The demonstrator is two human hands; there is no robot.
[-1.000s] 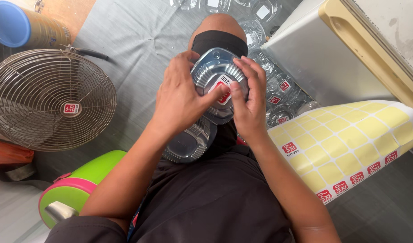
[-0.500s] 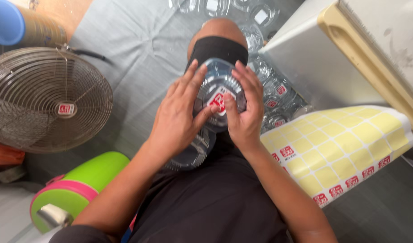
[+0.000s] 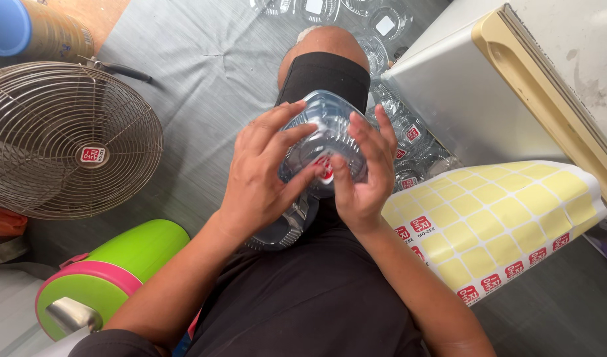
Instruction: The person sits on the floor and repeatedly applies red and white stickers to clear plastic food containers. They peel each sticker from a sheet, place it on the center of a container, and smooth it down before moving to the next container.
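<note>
Seen from above, both hands hold one clear plastic container (image 3: 323, 132) over the person's lap, just near of a bent knee. Left hand (image 3: 263, 178) wraps its left side, fingers spread across the top; right hand (image 3: 363, 178) cups its right side, thumb pressing a small red and white sticker (image 3: 325, 168) on the container. Beneath the left hand, another clear container (image 3: 283, 228) rests on the dark shorts. To the right lies a sheet of stickers (image 3: 502, 225), mostly bare yellow backing, red stickers along its near edge. More clear containers (image 3: 409, 142) sit just beyond it, beside a white box (image 3: 462, 99). Far left stands a fan (image 3: 65, 139); near left, a green and pink jug (image 3: 111, 277).
</note>
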